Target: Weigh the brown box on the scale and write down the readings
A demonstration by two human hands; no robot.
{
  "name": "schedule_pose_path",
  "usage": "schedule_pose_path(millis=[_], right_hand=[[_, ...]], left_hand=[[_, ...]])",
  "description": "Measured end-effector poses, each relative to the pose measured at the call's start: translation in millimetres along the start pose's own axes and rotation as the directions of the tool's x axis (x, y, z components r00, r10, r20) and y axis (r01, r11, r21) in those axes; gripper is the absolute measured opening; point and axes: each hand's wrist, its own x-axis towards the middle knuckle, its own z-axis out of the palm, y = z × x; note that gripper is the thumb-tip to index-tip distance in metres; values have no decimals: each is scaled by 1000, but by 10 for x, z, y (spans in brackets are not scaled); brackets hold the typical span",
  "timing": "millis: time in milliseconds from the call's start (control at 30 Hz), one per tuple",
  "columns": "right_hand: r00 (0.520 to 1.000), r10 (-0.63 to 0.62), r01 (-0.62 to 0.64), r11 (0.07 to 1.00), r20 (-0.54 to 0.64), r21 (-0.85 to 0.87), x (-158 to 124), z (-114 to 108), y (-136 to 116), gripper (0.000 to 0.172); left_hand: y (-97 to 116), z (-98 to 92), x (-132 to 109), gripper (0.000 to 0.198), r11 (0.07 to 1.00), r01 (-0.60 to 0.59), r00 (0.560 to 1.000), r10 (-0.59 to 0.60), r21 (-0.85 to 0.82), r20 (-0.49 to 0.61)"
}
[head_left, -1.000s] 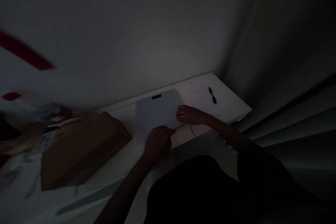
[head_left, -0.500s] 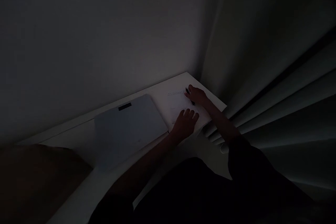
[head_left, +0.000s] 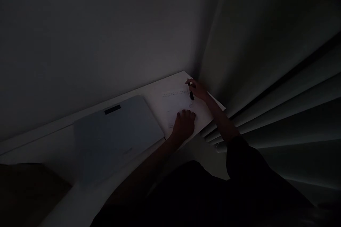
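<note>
A spiral-bound notebook (head_left: 174,105) lies on the white desk with faint marks on its page. My left hand (head_left: 184,126) rests on the lower part of the page, palm down, its fingers slightly bent and holding nothing. Above the notebook's right side, my right hand (head_left: 199,90) grips a dark pen (head_left: 191,95) between thumb and fingers. Dim light hides whether the pen touches the paper.
A closed silver-grey laptop (head_left: 119,131) with a dark strip at its far edge lies left of the notebook. The desk (head_left: 157,87) runs along a wall (head_left: 106,35). Folded curtains (head_left: 266,113) hang at the right. A dark brown shape (head_left: 23,191) fills the lower left.
My right hand has moved up the page, away from my left hand, taking the pen along. My left hand's fingers have drawn closer together. The view has shifted slightly right.
</note>
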Motion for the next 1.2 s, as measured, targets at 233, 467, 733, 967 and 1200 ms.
schedule_pose_path(millis=[233, 467, 733, 967, 1200], right_hand=[[1000, 27, -25, 779, 6, 626, 88, -84, -74, 28], [986, -143, 102, 919, 81, 381, 284, 394, -436, 35], [991, -48, 0, 934, 126, 357, 291, 984, -489, 27], [995, -62, 36, 952, 79, 303, 220, 1070, -420, 26], [992, -85, 58, 961, 91, 272, 231, 1116, -409, 29]], left_hand=[[-18, 7, 2, 30, 1000, -13, 1000, 13, -10, 10], [-16, 9, -12, 32, 999, -5, 1000, 5, -42, -6], [-12, 51, -54, 37, 992, 12, 998, -18, -122, -52], [-20, 88, -57, 38, 985, 13, 998, -24, -171, -64], [-14, 116, -55, 39, 977, 13, 999, -22, -212, -37]])
